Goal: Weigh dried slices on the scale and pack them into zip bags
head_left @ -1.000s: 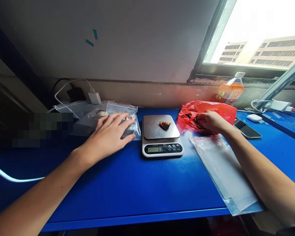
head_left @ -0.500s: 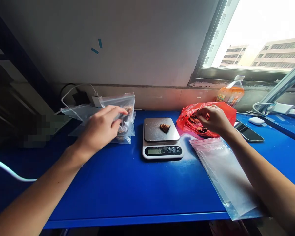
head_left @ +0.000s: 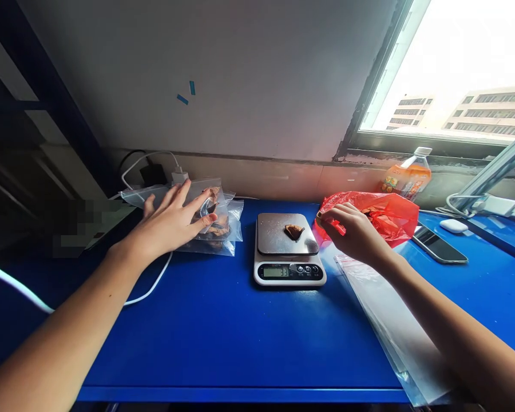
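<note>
My left hand (head_left: 167, 220) lies with fingers spread over clear zip bags (head_left: 227, 209) that hold brown dried pieces. My right hand (head_left: 354, 229) is closed in a pinch in front of the red plastic bag (head_left: 399, 214), and a small brown dried piece (head_left: 319, 216) shows at its fingertips. Between the hands stands a white kitchen scale (head_left: 261, 280) with a metal top. One curled brown dried piece (head_left: 294, 231) rests on the scale, whose display appears to read 3.3. More dried pieces are inside the red bag, partly hidden by my right hand.
Flat clear bags (head_left: 395, 309) lie under my right forearm. A phone (head_left: 440, 243), a white earbud case (head_left: 454, 226) and an orange drink bottle (head_left: 409, 174) are at the right. A white cable (head_left: 152, 289) runs by my left arm. The blue table (head_left: 223, 343) ends at its front edge.
My right hand has moved left from over the red bag toward the scale, with the small piece at its fingertips. My left hand has spread its fingers and pressed down onto the zip bags.
</note>
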Motion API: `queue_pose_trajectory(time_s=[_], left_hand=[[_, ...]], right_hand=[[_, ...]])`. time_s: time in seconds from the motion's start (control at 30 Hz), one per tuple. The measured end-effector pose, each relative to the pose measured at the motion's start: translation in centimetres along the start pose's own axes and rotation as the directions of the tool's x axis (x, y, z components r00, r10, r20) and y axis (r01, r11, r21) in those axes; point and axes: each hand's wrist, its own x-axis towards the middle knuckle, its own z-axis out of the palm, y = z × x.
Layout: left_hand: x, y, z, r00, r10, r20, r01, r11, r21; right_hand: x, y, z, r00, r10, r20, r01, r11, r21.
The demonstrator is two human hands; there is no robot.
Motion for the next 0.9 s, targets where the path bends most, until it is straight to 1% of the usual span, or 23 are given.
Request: queue_pose_trajectory(time_s=[0.07,0.1,0.13,0.2,0.27,0.3,0.33,0.4,0.47,0.57,0.6,0.63,0.67,0.7,0.8,0.87,0.9], left_hand=[[-0.4,1.5,-0.4,0.987,0.072,-0.145,-0.068,0.997,0.034],[-0.5,2.2,-0.5,0.98,0.093,-0.175,-0.087,0.995,0.045],[-0.6,2.9,-0.4,0.982,0.101,-0.159,-0.094,0.994,0.051],[-0.8,3.8,0.0,0.997,0.076,-0.013,-0.075,0.995,0.07],[-0.8,4.1,0.6,0.99,0.045,0.131,-0.059,0.993,0.103],[-0.8,4.0,0.9,0.985,0.035,0.17,-0.055,0.992,0.115],[-0.9,3.9,1.0,0.982,0.031,0.186,-0.054,0.992,0.118],[-0.9,3.7,1.0,0.984,0.018,0.179,-0.037,0.994,0.104],[-0.9,3.6,0.9,0.985,0.009,0.175,-0.026,0.995,0.094],[-1.0,3.7,0.7,0.981,0.017,0.194,-0.037,0.994,0.102],[-1.0,3.7,0.6,0.978,0.019,0.208,-0.039,0.995,0.095],[-1.0,3.8,0.6,0.975,0.017,0.223,-0.036,0.996,0.082],[-1.1,3.9,0.5,0.971,0.012,0.237,-0.029,0.997,0.068],[-1.2,3.9,0.4,0.968,0.009,0.252,-0.025,0.998,0.057],[-1.3,3.8,0.4,0.96,0.016,0.279,-0.03,0.999,0.044],[-1.4,3.6,0.7,0.964,0.033,0.263,-0.044,0.998,0.037],[-1.4,3.5,0.9,0.971,0.043,0.235,-0.053,0.998,0.037]], right_hand=[[0.2,-0.2,0.1,1.0,0.005,0.002,-0.005,1.0,0.027],[0.4,-0.4,0.1,1.0,0.008,0.005,-0.008,0.999,0.039],[0.8,-0.6,0.1,1.0,0.012,0.007,-0.012,0.999,0.049],[1.9,-1.2,0.2,1.0,0.01,0.028,-0.012,0.998,0.063],[3.4,-1.9,0.4,0.997,-0.012,0.071,0.008,0.998,0.055],[4.2,-2.2,0.6,0.995,-0.036,0.095,0.032,0.999,0.043],[5.1,-2.5,0.8,0.991,-0.068,0.118,0.065,0.997,0.03],[6.6,-3.2,1.4,0.974,-0.146,0.174,0.15,0.989,-0.007],[7.6,-3.7,2.0,0.942,-0.212,0.262,0.231,0.972,-0.044],[8.2,-4.1,2.9,0.877,-0.246,0.413,0.298,0.952,-0.066],[8.3,-4.1,3.1,0.863,-0.248,0.441,0.303,0.951,-0.058],[8.3,-4.1,3.1,0.86,-0.249,0.445,0.299,0.953,-0.044],[8.3,-4.0,3.0,0.871,-0.25,0.422,0.286,0.958,-0.025],[8.3,-3.8,2.7,0.893,-0.248,0.376,0.269,0.963,-0.003],[7.8,-2.8,0.9,0.957,-0.228,0.18,0.224,0.974,0.043],[6.7,-1.4,-0.6,0.978,-0.193,0.082,0.192,0.981,0.022],[5.9,-0.5,-1.2,0.986,-0.158,0.045,0.159,0.987,-0.01]])
